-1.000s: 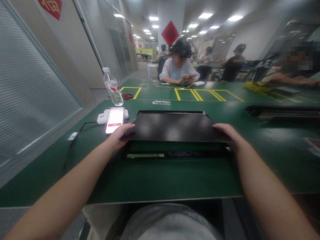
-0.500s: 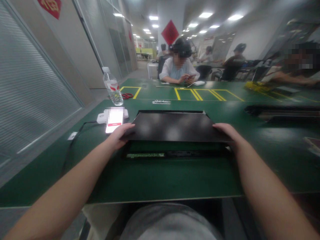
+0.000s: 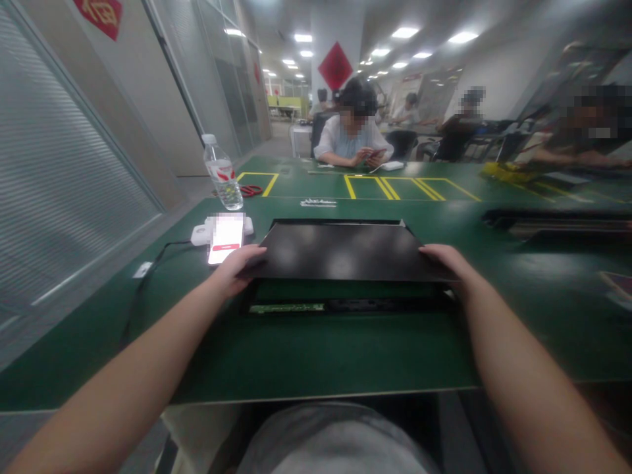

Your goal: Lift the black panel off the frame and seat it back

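Observation:
A dark, glossy flat panel, like a display screen, is held level between my two hands. My left hand grips its left edge, thumb on top. On the opposite edge my right hand is closed the same way; the fingers of both hands are mostly hidden beneath. Under the panel lies a black rectangular frame, through which the green table shows. A green circuit strip runs along the frame's near side. Whether the panel's far edge touches the frame, I cannot tell.
On the green table, a lit phone rests against a white power strip beside my left hand. Behind stand a water bottle and red scissors. Dark frames lie at right. A person sits opposite.

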The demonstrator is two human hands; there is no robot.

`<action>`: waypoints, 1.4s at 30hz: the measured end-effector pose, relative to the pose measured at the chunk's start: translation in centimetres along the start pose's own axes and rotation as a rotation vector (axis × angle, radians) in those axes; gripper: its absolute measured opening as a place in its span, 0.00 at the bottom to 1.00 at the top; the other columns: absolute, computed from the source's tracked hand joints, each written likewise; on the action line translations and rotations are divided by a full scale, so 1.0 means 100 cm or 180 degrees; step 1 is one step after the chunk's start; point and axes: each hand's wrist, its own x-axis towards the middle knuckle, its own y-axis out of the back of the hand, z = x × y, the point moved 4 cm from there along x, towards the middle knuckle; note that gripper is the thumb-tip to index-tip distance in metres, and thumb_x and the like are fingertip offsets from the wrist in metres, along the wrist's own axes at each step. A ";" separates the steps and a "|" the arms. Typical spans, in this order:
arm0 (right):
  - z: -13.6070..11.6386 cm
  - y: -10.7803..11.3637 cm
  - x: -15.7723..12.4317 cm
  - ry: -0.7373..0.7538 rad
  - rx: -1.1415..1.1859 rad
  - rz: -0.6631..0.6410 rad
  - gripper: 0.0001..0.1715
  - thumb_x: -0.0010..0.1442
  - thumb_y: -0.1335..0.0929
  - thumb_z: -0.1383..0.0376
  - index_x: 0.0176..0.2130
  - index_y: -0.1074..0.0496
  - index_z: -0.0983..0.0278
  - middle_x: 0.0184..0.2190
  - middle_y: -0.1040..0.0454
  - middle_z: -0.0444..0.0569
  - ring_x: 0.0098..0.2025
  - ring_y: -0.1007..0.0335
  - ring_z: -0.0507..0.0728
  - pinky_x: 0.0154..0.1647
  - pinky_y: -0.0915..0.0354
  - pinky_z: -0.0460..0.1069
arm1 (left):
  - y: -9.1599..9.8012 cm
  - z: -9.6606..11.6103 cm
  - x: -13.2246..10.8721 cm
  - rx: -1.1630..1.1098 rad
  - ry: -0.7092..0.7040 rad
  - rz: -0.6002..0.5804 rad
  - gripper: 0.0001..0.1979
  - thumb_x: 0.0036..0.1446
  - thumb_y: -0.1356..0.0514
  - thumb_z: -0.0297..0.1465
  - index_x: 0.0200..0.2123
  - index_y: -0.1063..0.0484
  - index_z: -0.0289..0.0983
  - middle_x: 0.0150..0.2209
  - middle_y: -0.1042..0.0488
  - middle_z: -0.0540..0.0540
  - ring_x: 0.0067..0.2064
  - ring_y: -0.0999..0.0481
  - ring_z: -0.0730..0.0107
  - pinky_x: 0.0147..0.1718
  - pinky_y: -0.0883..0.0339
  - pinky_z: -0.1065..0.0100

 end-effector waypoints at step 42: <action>-0.008 0.005 0.001 0.0626 0.0032 0.0418 0.14 0.54 0.30 0.65 0.42 0.21 0.64 0.27 0.17 0.54 0.23 0.30 0.55 0.23 0.42 0.46 | -0.002 0.039 -0.027 -0.0164 -0.0525 -0.0166 0.28 0.37 0.23 0.24 0.46 0.20 0.36 0.33 0.14 0.48 0.29 0.16 0.62 0.31 0.20 0.66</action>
